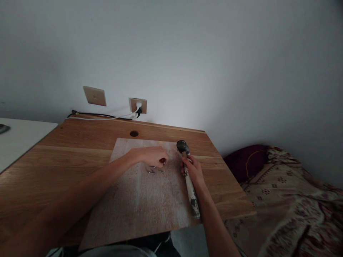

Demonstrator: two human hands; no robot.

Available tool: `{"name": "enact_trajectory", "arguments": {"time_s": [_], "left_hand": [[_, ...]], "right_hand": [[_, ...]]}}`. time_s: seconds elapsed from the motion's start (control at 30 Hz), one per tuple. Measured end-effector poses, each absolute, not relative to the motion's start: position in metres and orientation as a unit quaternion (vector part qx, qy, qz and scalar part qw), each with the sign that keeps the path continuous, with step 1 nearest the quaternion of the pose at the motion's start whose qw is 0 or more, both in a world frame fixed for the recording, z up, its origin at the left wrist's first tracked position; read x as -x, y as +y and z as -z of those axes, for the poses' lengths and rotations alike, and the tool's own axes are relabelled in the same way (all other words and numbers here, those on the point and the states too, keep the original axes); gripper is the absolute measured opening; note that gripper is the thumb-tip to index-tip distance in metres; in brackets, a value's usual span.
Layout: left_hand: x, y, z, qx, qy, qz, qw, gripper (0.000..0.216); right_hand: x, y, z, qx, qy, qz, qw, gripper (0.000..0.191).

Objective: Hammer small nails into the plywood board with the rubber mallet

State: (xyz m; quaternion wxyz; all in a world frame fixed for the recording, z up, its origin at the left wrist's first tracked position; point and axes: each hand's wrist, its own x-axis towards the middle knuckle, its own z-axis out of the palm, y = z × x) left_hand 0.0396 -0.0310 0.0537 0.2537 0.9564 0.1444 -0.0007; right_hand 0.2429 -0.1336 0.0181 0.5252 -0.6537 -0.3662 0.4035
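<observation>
My right hand (pixel 193 170) is wrapped around the upper handle of a hammer (pixel 190 189). The hammer has a dark, rounded head and a worn whitish handle; it points away from me with its head at the far end. My left hand (pixel 152 155) is closed in a pinch low over a thin wooden board (pixel 134 203). A small glint shows at its fingertips, too small to make out. Just below that hand, several thin metal pieces that look like nails (pixel 151 171) lie loose on the board.
The board lies on a wooden desk (pixel 225 185) with a round cable hole (pixel 134 133). Cables (pixel 102 117) run along the wall to a socket (pixel 143 105). A white surface (pixel 26 137) adjoins at left. Patterned bedding (pixel 281 200) and a purple pillow (pixel 243 162) are at right.
</observation>
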Motion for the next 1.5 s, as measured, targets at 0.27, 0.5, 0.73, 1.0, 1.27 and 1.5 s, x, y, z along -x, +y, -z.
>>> {"name": "enact_trajectory", "arguments": {"time_s": [0.27, 0.5, 0.73, 1.0, 1.27, 1.5], "left_hand": [[-0.0392, -0.0312, -0.0557, -0.954, 0.144, -0.011, 0.262, 0.019], [-0.0389, -0.0306, -0.0548, -0.955, 0.141, -0.011, 0.262, 0.018], [-0.0402, -0.0309, -0.0562, -0.954, 0.153, -0.005, 0.256, 0.007], [-0.0405, -0.0292, -0.0491, -0.958, 0.128, -0.024, 0.256, 0.025], [-0.04, -0.031, -0.0544, -0.939, 0.147, -0.036, 0.307, 0.018], [-0.0385, -0.0311, -0.0539, -0.93, 0.15, -0.046, 0.331, 0.012]], "right_hand": [[-0.2428, -0.1339, -0.0158, 0.65, -0.36, -0.407, 0.531, 0.049], [-0.2425, -0.1337, -0.0172, 0.653, -0.355, -0.411, 0.529, 0.053], [-0.2445, -0.1329, -0.0143, 0.647, -0.361, -0.412, 0.531, 0.056], [-0.2445, -0.1321, -0.0154, 0.649, -0.372, -0.407, 0.524, 0.051], [-0.2458, -0.1321, -0.0136, 0.648, -0.372, -0.407, 0.525, 0.052], [-0.2454, -0.1323, -0.0148, 0.651, -0.366, -0.41, 0.523, 0.056]]}}
